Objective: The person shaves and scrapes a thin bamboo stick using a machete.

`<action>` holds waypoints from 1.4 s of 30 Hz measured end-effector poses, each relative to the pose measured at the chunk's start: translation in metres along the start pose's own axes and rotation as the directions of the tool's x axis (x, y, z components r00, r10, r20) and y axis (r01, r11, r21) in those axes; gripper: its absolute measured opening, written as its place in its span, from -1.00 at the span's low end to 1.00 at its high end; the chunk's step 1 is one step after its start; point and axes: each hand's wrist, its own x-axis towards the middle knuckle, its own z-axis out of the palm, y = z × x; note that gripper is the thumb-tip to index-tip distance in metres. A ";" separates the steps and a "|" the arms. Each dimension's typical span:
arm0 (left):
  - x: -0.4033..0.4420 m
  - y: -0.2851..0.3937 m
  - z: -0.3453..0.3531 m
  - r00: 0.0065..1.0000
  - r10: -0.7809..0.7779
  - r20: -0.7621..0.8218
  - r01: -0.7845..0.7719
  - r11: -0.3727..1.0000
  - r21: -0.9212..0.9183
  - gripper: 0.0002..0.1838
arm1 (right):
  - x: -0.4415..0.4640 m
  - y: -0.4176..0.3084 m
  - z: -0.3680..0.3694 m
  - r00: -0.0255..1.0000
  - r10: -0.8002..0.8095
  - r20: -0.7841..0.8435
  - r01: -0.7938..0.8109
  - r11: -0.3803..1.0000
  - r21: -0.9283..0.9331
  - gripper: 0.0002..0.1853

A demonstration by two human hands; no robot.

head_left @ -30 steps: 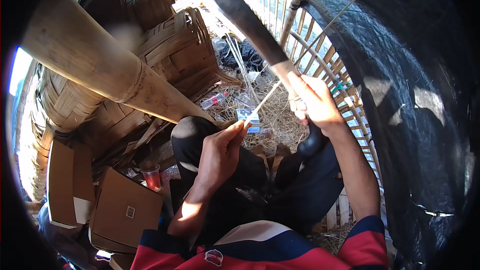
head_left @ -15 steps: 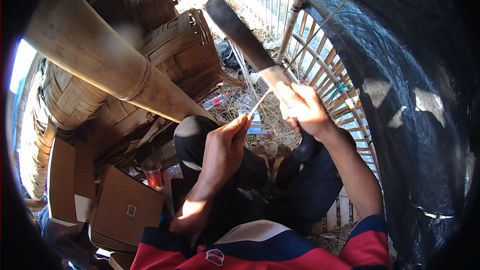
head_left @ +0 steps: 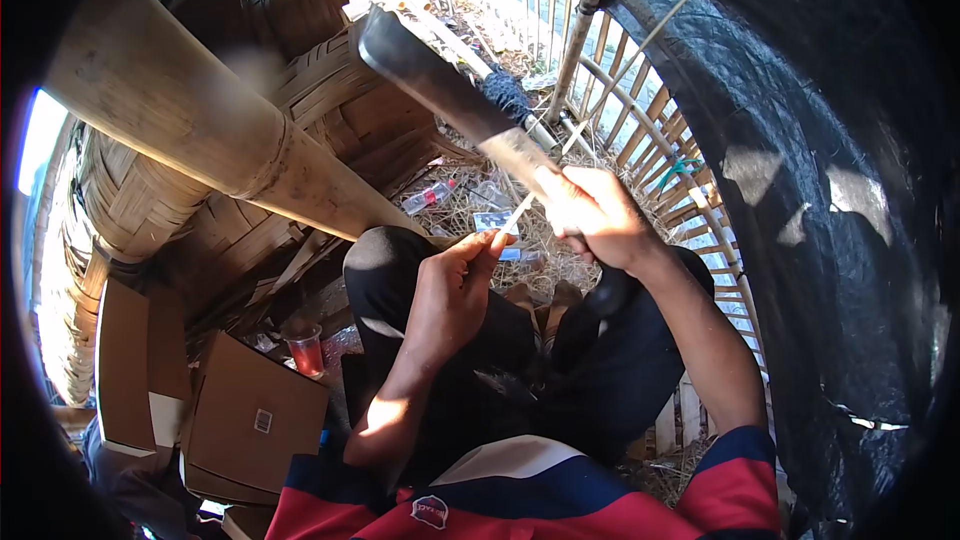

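A thin pale strip [head_left: 517, 215] is pinched in the fingertips of the left hand [head_left: 450, 290], its length slanted up towards the right hand [head_left: 600, 220]. A large knife [head_left: 455, 95] is gripped in the closed right hand, its blade pointed forward and leftward from that hand. A clear bottle [head_left: 428, 197] is seen beyond the left hand; a thick bamboo pole [head_left: 250, 155] is set to that hand's left.

One close head-worn view, forward and down over left hand [head_left: 452, 298] and right hand [head_left: 603, 218]
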 end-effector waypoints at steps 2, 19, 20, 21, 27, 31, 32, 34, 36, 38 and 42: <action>0.000 0.000 -0.006 0.997 -0.053 0.048 0.058 0.992 -0.112 -0.74 | -0.001 -0.006 -0.002 0.998 -0.062 -0.028 0.064 0.995 0.077 -0.60; -0.001 0.000 -0.009 0.950 -0.151 0.274 0.276 0.818 -0.504 -0.71 | 0.001 -0.004 0.004 0.999 0.014 0.042 -0.009 0.994 -0.108 -0.65; -0.002 0.001 -0.010 0.947 -0.171 0.271 0.287 0.829 -0.480 -0.71 | 0.001 -0.005 0.003 1.000 0.008 0.017 -0.006 0.996 -0.083 -0.65; -0.003 0.002 -0.011 0.946 -0.191 0.262 0.296 0.838 -0.458 -0.71 | 0.000 -0.008 0.001 1.000 0.013 -0.012 -0.014 0.998 -0.069 -0.63; 0.002 0.003 -0.004 0.983 -0.109 0.145 0.157 0.911 -0.381 -0.72 | 0.000 -0.007 0.006 0.990 -0.025 0.141 0.064 0.956 -0.285 -0.64; 0.000 0.000 -0.006 0.978 -0.116 0.172 0.176 0.903 -0.392 -0.73 | 0.000 -0.007 0.001 1.000 0.018 0.007 -0.018 1.000 0.017 -0.66; 0.000 0.001 -0.006 0.978 -0.118 0.171 0.177 0.905 -0.388 -0.73 | -0.001 -0.012 0.000 0.999 -0.008 0.037 0.007 0.999 0.042 -0.66; 0.001 0.002 -0.005 0.978 -0.113 0.175 0.173 0.907 -0.385 -0.73 | 0.000 -0.007 0.005 0.999 0.007 0.032 -0.008 0.999 0.034 -0.66; 0.001 0.000 -0.004 0.973 -0.142 0.184 0.208 0.886 -0.415 -0.72 | -0.001 -0.007 0.003 0.999 0.027 0.045 -0.017 0.979 -0.202 -0.68; 0.000 0.002 -0.007 0.963 -0.156 0.220 0.239 0.873 -0.425 -0.71 | 0.001 -0.004 0.003 0.999 0.003 0.034 0.002 0.991 -0.133 -0.62; -0.002 0.006 -0.008 0.962 -0.154 0.227 0.239 0.877 -0.418 -0.70 | -0.004 -0.009 0.001 0.998 0.057 -0.012 -0.058 0.998 -0.038 -0.73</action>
